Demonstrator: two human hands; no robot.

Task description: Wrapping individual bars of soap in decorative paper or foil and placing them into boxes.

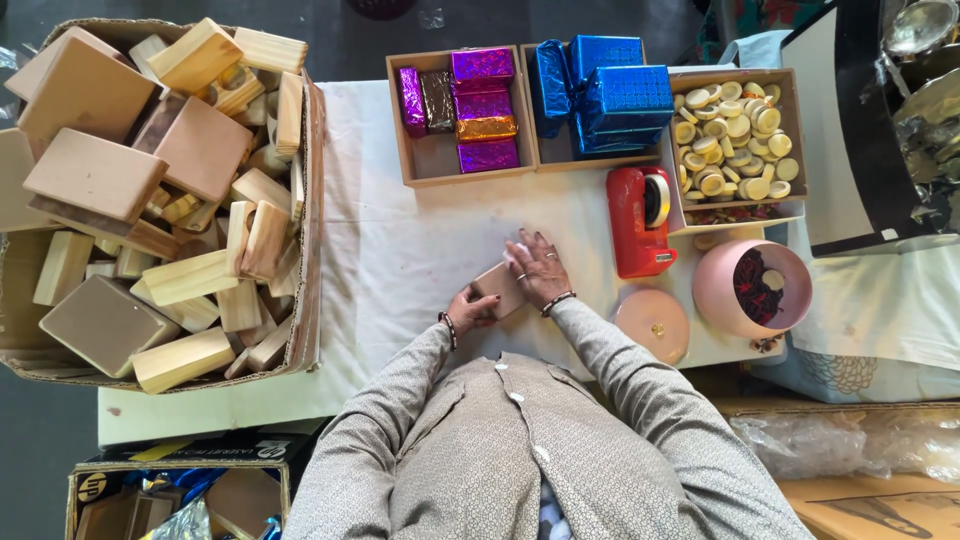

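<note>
Both hands grip one small wooden block (499,288) low on the white-covered tabletop (400,250), right in front of the body. Left hand (470,308) has fingers closed round the block's near-left end; right hand (538,267) lies flat over its top and right side, pressing down, fingers spread. Just right of the hands, a round pink lid (652,325), then a pink bowl (752,288) with dark red bits inside. Red tape dispenser (637,220) stands beyond the right hand. Far left, big cardboard box (310,200) heaped with bare wooden blocks. At the far edge, three trays: purple and gold foil-wrapped blocks (482,110), blue foil-wrapped blocks (605,90), pale round discs (733,140).
</note>
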